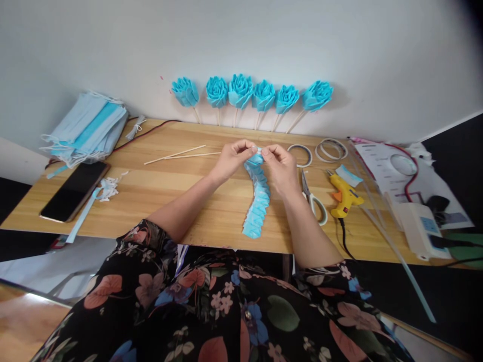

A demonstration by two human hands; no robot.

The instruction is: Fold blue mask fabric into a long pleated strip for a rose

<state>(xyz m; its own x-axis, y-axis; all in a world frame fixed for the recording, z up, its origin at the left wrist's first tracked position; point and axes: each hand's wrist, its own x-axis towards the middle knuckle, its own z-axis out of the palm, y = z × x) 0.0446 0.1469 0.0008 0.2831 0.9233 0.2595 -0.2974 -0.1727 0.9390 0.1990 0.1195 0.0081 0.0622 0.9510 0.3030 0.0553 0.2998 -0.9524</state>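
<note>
Where the hands are: as the left hand point(237, 157) pinches one side of a far end, the right hand point(282, 163) pinches the other, fingertips close together, both clamped on the pleated blue strip point(258, 198).
Pleated blue strip: around the middle of the tabletop point(211, 201), running from the fingers in a slight curve to its near end, close to the near edge; whether it rests on the wood along its length, I cannot tell.
Blue flowers point(240, 91): six in a row at the far side, heads in front of the wall point(241, 35), thin stems reaching down to the far edge.
Loose sticks point(175, 155): two pale ones left of the left hand, crossing or nearly so.
Far left: a stack of face masks point(88, 128), with a small white bundle point(136, 127) just to its right.
Near left: a dark phone point(74, 192), then white scraps point(108, 188) and a narrow blue ribbon point(81, 218) to its right.
Right of the right hand: tape rolls point(311, 158) on the far side, scissors point(306, 186) nearer, handles toward the near edge.
Farther right: a yellow glue gun point(343, 198) beside a small blue piece point(349, 176).
Far right: a printed sheet point(377, 161) and a white power strip point(417, 229).
</note>
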